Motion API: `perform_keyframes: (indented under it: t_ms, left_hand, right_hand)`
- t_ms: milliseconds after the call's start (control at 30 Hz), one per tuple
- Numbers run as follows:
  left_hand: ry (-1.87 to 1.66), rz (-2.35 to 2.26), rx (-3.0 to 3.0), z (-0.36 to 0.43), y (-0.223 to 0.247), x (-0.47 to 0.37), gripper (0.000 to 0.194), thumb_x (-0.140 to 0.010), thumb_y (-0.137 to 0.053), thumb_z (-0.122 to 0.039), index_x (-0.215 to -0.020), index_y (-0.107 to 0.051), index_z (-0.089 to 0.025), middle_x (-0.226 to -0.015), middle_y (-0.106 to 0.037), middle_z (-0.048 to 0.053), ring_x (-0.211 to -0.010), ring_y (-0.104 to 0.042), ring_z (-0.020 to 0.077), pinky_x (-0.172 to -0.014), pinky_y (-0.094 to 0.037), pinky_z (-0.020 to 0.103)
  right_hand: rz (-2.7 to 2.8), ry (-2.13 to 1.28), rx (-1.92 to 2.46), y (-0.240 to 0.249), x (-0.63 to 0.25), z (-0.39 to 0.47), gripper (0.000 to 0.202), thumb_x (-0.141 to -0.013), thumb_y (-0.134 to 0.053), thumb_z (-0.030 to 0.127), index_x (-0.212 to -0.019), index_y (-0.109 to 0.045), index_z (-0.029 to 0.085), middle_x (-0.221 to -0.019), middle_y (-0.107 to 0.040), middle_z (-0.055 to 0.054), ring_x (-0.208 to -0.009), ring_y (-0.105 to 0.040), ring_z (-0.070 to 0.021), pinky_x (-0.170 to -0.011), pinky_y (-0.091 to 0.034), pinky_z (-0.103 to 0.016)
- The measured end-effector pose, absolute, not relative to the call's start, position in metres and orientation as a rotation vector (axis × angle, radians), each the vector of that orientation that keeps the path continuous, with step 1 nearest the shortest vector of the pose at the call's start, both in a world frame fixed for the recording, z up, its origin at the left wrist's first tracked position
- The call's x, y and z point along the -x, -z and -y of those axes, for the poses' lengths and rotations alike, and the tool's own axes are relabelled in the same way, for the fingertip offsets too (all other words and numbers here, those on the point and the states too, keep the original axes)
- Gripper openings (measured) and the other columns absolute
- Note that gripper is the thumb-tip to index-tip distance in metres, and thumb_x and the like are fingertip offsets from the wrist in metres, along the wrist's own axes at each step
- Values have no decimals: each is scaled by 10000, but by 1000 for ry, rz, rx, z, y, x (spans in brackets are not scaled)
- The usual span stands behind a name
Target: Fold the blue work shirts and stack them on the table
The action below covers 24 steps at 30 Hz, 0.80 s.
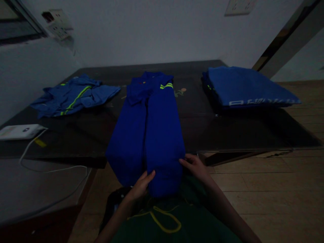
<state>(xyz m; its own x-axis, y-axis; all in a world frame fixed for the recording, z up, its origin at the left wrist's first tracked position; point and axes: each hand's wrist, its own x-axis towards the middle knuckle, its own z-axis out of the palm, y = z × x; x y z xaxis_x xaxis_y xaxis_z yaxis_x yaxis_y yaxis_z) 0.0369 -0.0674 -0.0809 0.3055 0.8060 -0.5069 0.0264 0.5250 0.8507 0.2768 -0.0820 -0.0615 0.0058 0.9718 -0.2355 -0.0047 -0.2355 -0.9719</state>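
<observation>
A dark blue work jacket (164,125) with yellow-green stripes lies lengthwise on the dark table, its collar toward the wall. The lower part hangs over the front edge toward me. My left hand (141,185) grips the cloth near the bottom, close to the middle gap, with the thumb on top and the other fingers hidden beneath. On the right side edge, my right hand (194,166) pinches the jacket between thumb and fingers.
A crumpled blue garment (78,94) with yellow stripes lies on the table (202,131) at left. Folded blue clothes (248,87) are stacked at right. A white device (20,132) with a cable (24,155) sits at the left edge. Sockets (240,6) are on the wall.
</observation>
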Motion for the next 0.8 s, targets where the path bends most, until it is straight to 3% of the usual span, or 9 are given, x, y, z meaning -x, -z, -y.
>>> perform_keyframes:
  t_ms: [100,200,267,333,433,500,633,800]
  left_hand:
    - [-607,-1178,-1044,65,82,-35,564,-739,-625,-623,-1027,-693,-143,-1095,-711,114,-1096,-623,294,-1033,-422,449]
    - [-683,-1229,-1241,64,83,-35,494,-766,-603,-587,-942,-706,-137,-1048,-724,101,-1078,-624,291,-1016,-432,427]
    - [-753,-1312,-1302,65,86,-35,447,-771,-616,-537,-974,-683,-145,-1002,-729,89,-1023,-643,267,-948,-478,378]
    - [-821,-1380,-1337,67,88,-34,389,-770,-628,-502,-954,-657,-160,-892,-721,61,-909,-660,226,-834,-512,303]
    - [-878,-1420,-1401,69,91,-32,350,-764,-621,-514,-700,-593,-171,-646,-608,-1,-672,-598,154,-644,-477,210]
    - [-891,-1451,-1415,70,92,-30,400,-746,-624,-535,-607,-547,-168,-577,-538,-20,-591,-533,127,-583,-439,198]
    - [-913,-1516,-1347,71,93,-27,421,-703,-641,-558,-607,-602,-150,-569,-548,-14,-564,-513,127,-550,-424,205]
    - [-985,-1591,-1336,68,91,-32,477,-665,-644,-623,-585,-624,-153,-537,-583,-3,-528,-549,145,-515,-457,217]
  right_hand:
    - [1009,-1198,1508,69,-271,81,411,-666,-682,570,-562,-514,209,-574,-549,17,-605,-550,-159,-610,-466,-276]
    - [983,-1079,1592,75,-269,83,398,-679,-674,547,-560,-486,218,-543,-514,24,-581,-531,-157,-584,-455,-274]
    - [1006,-1106,1568,78,-268,86,341,-690,-678,534,-641,-568,215,-641,-611,2,-677,-596,-188,-668,-497,-306]
    - [1076,-1222,1462,81,-268,89,335,-691,-705,500,-855,-662,211,-891,-706,-34,-879,-644,-232,-824,-511,-360]
    - [1193,-1431,1330,88,-266,94,496,-701,-733,454,-1126,-648,212,-1173,-673,-63,-1092,-610,-267,-971,-463,-426]
    - [1215,-1474,1351,94,-264,95,461,-722,-715,474,-1086,-677,192,-1156,-685,-74,-1087,-619,-286,-975,-460,-456]
    - [1165,-1341,1456,101,-260,94,472,-692,-713,546,-942,-722,145,-1047,-723,-107,-1009,-652,-321,-933,-481,-480]
    - [1132,-1263,1505,104,-256,93,568,-654,-720,599,-978,-719,133,-1046,-719,-134,-988,-660,-328,-898,-503,-456]
